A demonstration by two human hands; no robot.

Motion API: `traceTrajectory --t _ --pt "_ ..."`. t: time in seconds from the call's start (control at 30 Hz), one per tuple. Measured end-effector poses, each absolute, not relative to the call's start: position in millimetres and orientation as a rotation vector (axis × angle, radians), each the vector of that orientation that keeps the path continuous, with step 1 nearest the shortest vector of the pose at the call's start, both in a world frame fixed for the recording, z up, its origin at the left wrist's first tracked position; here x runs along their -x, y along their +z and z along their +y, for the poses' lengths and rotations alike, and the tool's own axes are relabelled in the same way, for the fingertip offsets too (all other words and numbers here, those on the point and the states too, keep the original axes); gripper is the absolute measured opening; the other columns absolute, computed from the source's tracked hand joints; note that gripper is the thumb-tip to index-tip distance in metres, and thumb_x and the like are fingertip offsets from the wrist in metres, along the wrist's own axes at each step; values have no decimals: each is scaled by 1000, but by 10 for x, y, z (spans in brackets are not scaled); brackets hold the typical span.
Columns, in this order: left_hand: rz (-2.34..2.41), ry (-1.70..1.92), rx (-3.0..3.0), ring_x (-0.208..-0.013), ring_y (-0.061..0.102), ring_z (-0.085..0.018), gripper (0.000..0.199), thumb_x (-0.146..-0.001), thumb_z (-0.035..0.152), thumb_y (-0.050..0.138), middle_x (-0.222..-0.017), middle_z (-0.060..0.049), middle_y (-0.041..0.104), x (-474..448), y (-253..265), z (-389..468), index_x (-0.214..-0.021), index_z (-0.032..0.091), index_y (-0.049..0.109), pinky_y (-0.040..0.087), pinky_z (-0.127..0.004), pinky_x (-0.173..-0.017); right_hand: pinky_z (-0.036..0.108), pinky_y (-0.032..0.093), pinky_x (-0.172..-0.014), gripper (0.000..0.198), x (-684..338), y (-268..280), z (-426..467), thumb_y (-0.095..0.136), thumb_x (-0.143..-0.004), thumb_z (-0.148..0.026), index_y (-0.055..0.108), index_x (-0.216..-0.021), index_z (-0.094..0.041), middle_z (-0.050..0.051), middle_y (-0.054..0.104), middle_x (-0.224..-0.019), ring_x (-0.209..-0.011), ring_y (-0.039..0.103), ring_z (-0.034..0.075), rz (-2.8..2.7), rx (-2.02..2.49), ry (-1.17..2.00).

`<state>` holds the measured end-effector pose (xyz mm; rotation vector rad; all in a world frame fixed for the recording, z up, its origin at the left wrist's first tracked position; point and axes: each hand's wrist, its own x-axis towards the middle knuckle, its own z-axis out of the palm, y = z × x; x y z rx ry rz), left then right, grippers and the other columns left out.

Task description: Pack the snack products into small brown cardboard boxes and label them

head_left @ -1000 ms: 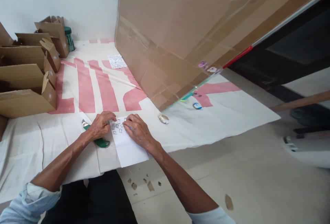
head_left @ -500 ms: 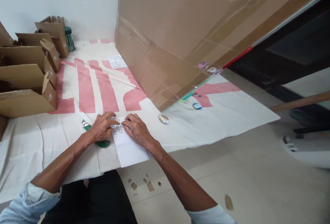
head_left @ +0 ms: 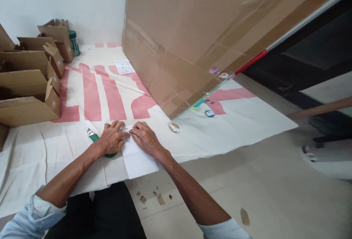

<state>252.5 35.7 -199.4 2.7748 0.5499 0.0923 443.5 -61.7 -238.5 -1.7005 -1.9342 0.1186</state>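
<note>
A white sheet of paper (head_left: 141,160) marked with small dark squares at its top lies at the table's near edge. My left hand (head_left: 112,137) rests on its upper left part, fingers apart and reaching over the marks. At the upper right of the sheet, my right hand (head_left: 146,138) has thumb and fingertips pinched together over the marks; what they hold, if anything, is too small to make out. A green-handled knife (head_left: 94,136) lies partly hidden under my left hand and wrist.
Open cardboard boxes (head_left: 30,109) line the left side, near a green canister (head_left: 73,43). A large taped cardboard panel (head_left: 176,48) leans over the table. A patterned sheet (head_left: 124,66), a crumpled clear-and-brown piece (head_left: 173,127) and a blue-white round item (head_left: 209,113) lie on the cloth (head_left: 233,129).
My left hand has shifted slightly right across the sheet, covering more of the small squares and more of the knife handle's lower end. My right hand has barely moved.
</note>
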Motion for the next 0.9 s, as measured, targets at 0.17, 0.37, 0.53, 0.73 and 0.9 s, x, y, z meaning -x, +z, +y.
traceTrajectory --t 0.17,0.37,0.53,0.73,0.9 --pt "545 88 -2785 -127 48 -38 46 -86 13 58 -137 -14 54 -2504 -2019 361 -125 30 75 42 -58 -101 40 55 -88 32 -4444 -2362 -680 55 -96 -6 78 -108 -24 8 65 -99 -98 58 25 -1857 1694 69" --pt "554 85 -2790 -130 48 -37 49 -84 11 57 -138 -14 53 -2513 -2018 356 -125 30 75 42 -57 -100 40 55 -88 36 -4404 -2359 -735 56 -90 -1 80 -103 -25 8 65 -100 -100 58 26 -1949 1684 52" --pt "560 49 -2801 -130 47 -37 48 -84 11 57 -138 -14 53 -2514 -1989 349 -124 29 76 42 -56 -99 40 53 -86 35 -4421 -2392 -707 60 -89 -2 81 -102 -27 8 66 -101 -99 56 26 -2000 1733 9" --pt "542 58 -2811 -131 47 -38 47 -83 11 58 -139 -15 53 -2518 -2003 348 -123 29 76 43 -56 -98 40 47 -82 29 -4411 -2389 -675 63 -91 -4 81 -98 -26 10 64 -102 -99 53 27 -2034 1810 -22" --pt "545 12 -2841 -137 44 -38 51 -82 10 58 -144 -17 51 -2544 -1999 352 -127 27 74 42 -57 -97 40 46 -83 24 -4408 -2336 -584 66 -89 -5 80 -89 -24 9 63 -101 -98 54 26 -2022 1812 39"
